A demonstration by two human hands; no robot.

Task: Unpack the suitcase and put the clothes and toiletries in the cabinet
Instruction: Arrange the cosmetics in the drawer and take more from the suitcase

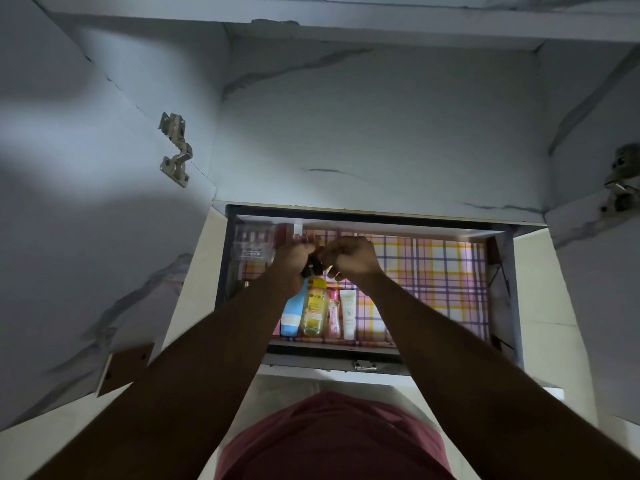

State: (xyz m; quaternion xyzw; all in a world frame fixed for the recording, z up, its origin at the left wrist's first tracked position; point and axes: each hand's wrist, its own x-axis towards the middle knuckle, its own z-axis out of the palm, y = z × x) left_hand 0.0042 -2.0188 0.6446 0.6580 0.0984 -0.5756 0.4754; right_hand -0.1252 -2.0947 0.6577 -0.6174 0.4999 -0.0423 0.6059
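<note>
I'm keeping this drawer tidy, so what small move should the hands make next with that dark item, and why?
Probably lower the small dark item, gripped by the left hand with the right hand beside it, onto the bare checked liner. The blue tube, yellow bottle, pink bottle and white tube already fill the drawer's front-left row.

The dark item (pixel 313 265) gripped between the left hand (pixel 294 259) and the right hand (pixel 349 258) is largely covered by curled fingers, so its kind cannot be determined. The upper end of the blue tube (pixel 292 315), just left of the yellow bottle (pixel 316 308), is concealed behind the left forearm, and the print on the pink bottle (pixel 334 315) and white tube (pixel 349 315), to the right of the yellow bottle, is too small to be read. The clear box (pixel 254 242), up and to the left of the yellow bottle, is dimly lit and its contents are blurred, while the hinge (pixel 623 181) far to the upper right is cut off by the frame edge.
</note>
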